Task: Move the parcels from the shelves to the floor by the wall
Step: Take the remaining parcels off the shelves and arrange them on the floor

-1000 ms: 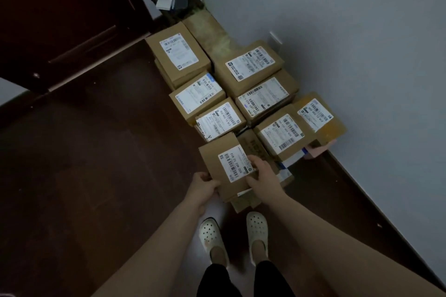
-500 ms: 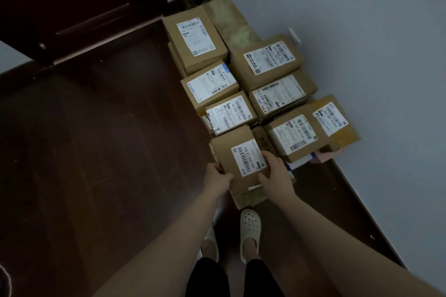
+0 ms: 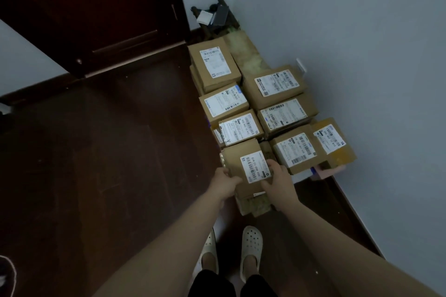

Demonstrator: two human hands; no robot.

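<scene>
Neither hand has shifted: left hand [image 3: 224, 181] and right hand [image 3: 277, 183] still grip the front parcel [image 3: 235, 159], at 6 o'clock of the pile [image 3: 284, 113], wall [image 3: 362, 55] at 3 o'clock. Eight labelled parcels [image 3: 214, 65] show, two shoes [image 3: 251, 246].

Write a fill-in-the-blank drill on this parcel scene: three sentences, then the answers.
1. The left hand and right hand grip one ____ between them.
2. Its white label faces ____.
3. The wall beside the pile is on the person's ____.

Missing words: parcel; up; right.
</scene>
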